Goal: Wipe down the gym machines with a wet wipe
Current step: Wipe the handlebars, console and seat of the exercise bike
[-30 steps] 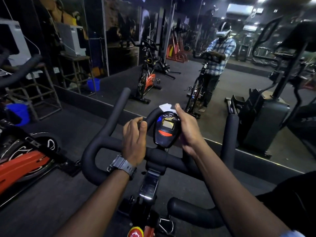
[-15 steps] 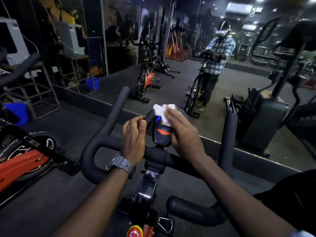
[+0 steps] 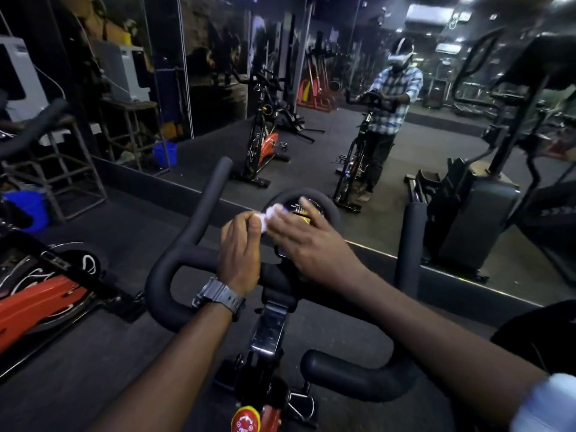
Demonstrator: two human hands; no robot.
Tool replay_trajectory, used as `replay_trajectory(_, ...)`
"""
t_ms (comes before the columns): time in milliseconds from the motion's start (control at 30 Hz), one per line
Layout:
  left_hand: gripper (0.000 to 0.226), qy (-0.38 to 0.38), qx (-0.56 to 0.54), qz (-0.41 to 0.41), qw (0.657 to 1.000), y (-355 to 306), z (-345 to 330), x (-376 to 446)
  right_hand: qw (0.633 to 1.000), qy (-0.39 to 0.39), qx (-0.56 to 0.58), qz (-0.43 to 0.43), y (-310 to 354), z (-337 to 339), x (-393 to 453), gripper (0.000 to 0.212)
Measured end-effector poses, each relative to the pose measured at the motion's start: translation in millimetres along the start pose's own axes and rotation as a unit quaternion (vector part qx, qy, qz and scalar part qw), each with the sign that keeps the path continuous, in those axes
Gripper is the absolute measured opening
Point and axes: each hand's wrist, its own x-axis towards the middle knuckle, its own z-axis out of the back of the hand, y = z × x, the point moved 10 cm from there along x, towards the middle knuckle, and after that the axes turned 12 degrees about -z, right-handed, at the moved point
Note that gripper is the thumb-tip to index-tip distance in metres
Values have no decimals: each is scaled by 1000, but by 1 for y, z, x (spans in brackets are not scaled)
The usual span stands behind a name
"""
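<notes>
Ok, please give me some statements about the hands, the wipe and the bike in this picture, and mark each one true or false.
1. The right hand presses the white wipe on the bike's console. True.
2. The left hand hangs free beside the bike. False: it rests on the handlebar, next to the wipe.
3. A watch is on the left wrist. True.
4. The wipe lies on the floor. False: it is under the right hand's fingers.
5. A mirror faces the bike. True.
</notes>
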Motion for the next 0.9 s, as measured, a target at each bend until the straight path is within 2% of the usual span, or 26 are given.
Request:
replay_trajectory(100,55,-4,-8,15,1000,-1,3,-1,992,39,41,109,16,0,-38,31)
replay_trajectory(167,55,-6,-2,12,1000,-2,5,-1,990,29,57,128,0,13,-45,33)
replay_trajectory(233,56,2,0,10,1000,0,4,-2,993,7,50,103,-20,20,-32,35)
replay_trajectory(333,57,16,-8,10,1000,1,-3,-1,999,-27,37,-24,-35,17,5,31)
replay_trajectory(367,61,11,-8,6,1000,0,-3,0,998,-24,43,-37,-26,12,12,33)
replay_trajectory(433,67,2,-14,5,1000,0,0,1,998,9,55,23,6,-2,8,35)
replay_trajectory(533,57,2,-36,19,999,0,2,1,990,31,87,109,16,7,-23,30)
replay_trajectory(600,54,-3,-36,10,999,-4,3,1,992,13,100,82,-11,19,-25,28)
replay_trajectory(667,60,1,-36,9,999,-2,1,2,996,-8,93,11,-35,23,-8,30)
replay_trajectory(733,64,5,-35,11,999,2,0,2,995,-4,95,-35,-30,16,11,32)
replay_trajectory(833,55,3,-37,15,999,-1,2,1,991,71,114,19,16,-3,10,43)
replay_trajectory(900,56,0,-52,50,997,-1,3,1,987,96,128,29,29,-2,1,43)
